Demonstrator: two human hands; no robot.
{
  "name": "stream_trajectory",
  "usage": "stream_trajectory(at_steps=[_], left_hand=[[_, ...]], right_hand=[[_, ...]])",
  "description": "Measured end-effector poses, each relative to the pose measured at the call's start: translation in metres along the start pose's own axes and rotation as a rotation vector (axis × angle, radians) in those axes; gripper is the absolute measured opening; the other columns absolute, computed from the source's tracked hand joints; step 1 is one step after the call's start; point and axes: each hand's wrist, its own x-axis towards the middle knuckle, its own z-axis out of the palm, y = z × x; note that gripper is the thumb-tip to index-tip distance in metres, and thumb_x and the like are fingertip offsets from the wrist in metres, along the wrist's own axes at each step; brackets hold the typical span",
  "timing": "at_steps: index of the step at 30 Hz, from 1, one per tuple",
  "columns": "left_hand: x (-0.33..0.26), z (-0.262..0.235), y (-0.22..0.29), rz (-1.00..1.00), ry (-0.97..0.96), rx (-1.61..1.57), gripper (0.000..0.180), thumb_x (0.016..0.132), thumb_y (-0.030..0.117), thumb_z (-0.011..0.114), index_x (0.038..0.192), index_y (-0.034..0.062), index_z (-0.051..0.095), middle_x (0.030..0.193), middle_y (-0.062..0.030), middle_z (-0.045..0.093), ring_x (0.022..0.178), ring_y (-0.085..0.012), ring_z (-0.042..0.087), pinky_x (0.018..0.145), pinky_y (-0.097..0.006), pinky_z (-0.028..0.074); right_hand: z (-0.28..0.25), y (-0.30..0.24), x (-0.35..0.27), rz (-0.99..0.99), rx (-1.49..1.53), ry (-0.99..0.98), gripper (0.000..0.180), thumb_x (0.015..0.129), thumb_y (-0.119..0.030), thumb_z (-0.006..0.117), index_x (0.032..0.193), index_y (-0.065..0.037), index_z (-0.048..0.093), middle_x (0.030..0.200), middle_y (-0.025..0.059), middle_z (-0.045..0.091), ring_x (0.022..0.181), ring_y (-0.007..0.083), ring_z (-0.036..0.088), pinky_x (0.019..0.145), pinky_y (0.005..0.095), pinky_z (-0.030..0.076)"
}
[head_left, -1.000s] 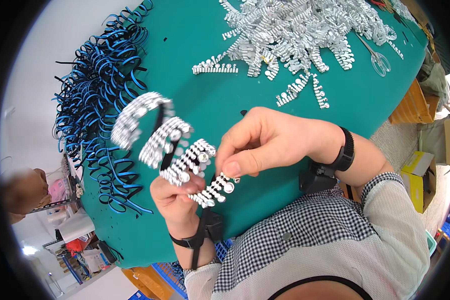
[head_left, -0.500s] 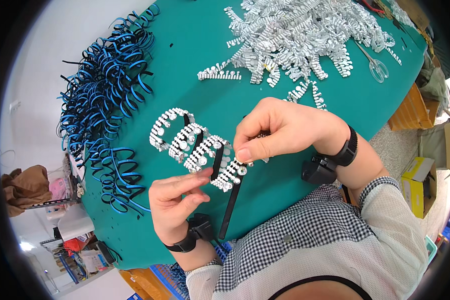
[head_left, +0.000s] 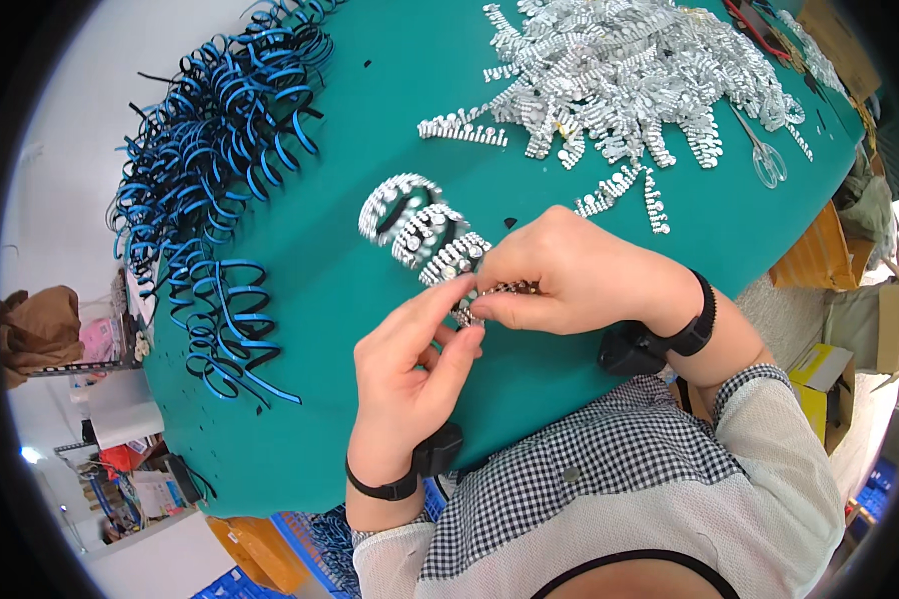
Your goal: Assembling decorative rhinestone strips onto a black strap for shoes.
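Note:
A coiled strip of rhinestone trim (head_left: 425,238), white with round clear stones, lies in loops on the green table, with black band showing among the loops. Its near end runs up into my fingers. My right hand (head_left: 594,275) pinches that end between thumb and bent forefinger, and a short dark-and-silver piece shows between them. From the left, my left hand (head_left: 410,364) meets it, thumb and forefinger closed on the trim's end. The fingertips of both hands nearly touch, and they hide the exact grip.
A big heap of silver-white trim (head_left: 619,80) covers the far table, with two loose strips nearer me. Clear-handled scissors (head_left: 767,160) lie right of it. Blue-and-black coiled ribbon (head_left: 220,130) piles along the left edge. A yellow box (head_left: 824,384) stands beyond the table at right.
My left hand has moved up and right to close on the trim beside my right hand. The trim loops have shifted, and the black band's hanging tail is out of sight.

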Motion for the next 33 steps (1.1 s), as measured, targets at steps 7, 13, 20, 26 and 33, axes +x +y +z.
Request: stream_trajectory(at_steps=[7, 13, 20, 26, 33], left_hand=[[-0.001, 0.004, -0.002, -0.218, 0.036, -0.179, 0.032, 0.079, -0.001, 0.062, 0.111, -0.0009, 0.058, 0.081, -0.0076, 0.06, 0.062, -0.0094, 0.061, 0.05, -0.018, 0.048], [-0.005, -0.004, -0.003, -0.128, 0.121, -0.152, 0.026, 0.078, -0.003, 0.061, 0.104, -0.0018, 0.061, 0.08, -0.0072, 0.059, 0.061, -0.0097, 0.06, 0.052, -0.019, 0.048], [-0.004, -0.008, 0.004, -0.041, 0.141, -0.115, 0.02, 0.077, -0.004, 0.062, 0.096, -0.0031, 0.064, 0.074, -0.0086, 0.061, 0.06, -0.012, 0.06, 0.052, -0.021, 0.047], [-0.005, -0.009, 0.005, 0.005, 0.243, 0.014, 0.016, 0.077, -0.003, 0.063, 0.092, -0.0032, 0.065, 0.071, -0.0088, 0.061, 0.059, -0.0123, 0.059, 0.052, -0.021, 0.046], [-0.003, -0.013, 0.0, 0.043, 0.282, 0.122, 0.018, 0.073, -0.003, 0.067, 0.091, -0.0018, 0.066, 0.069, -0.0084, 0.06, 0.057, -0.0121, 0.059, 0.05, -0.021, 0.044]], right_hand=[[0.004, 0.0, 0.004, -0.033, -0.045, 0.024, 0.018, 0.075, -0.019, 0.061, 0.07, -0.001, 0.063, 0.055, 0.0126, 0.055, 0.047, 0.0265, 0.054, 0.045, 0.0343, 0.041], [-0.008, -0.011, 0.0, 0.171, 0.157, 0.157, 0.017, 0.075, -0.016, 0.067, 0.084, -0.002, 0.065, 0.058, 0.0063, 0.059, 0.049, 0.0143, 0.054, 0.045, 0.0254, 0.04], [-0.017, -0.005, -0.002, 0.098, 0.081, 0.108, 0.021, 0.072, -0.021, 0.07, 0.085, -0.004, 0.065, 0.07, 0.0074, 0.059, 0.06, 0.0141, 0.057, 0.05, 0.0253, 0.044], [-0.025, -0.006, -0.007, 0.075, -0.055, 0.058, 0.015, 0.07, -0.01, 0.07, 0.082, -0.003, 0.064, 0.077, 0.0069, 0.059, 0.065, 0.0164, 0.057, 0.052, 0.0252, 0.042], [-0.027, -0.028, -0.008, -0.29, -0.086, 0.162, 0.013, 0.064, -0.01, 0.073, 0.071, -0.003, 0.064, 0.062, 0.0047, 0.056, 0.055, 0.0157, 0.053, 0.046, 0.0273, 0.038]])
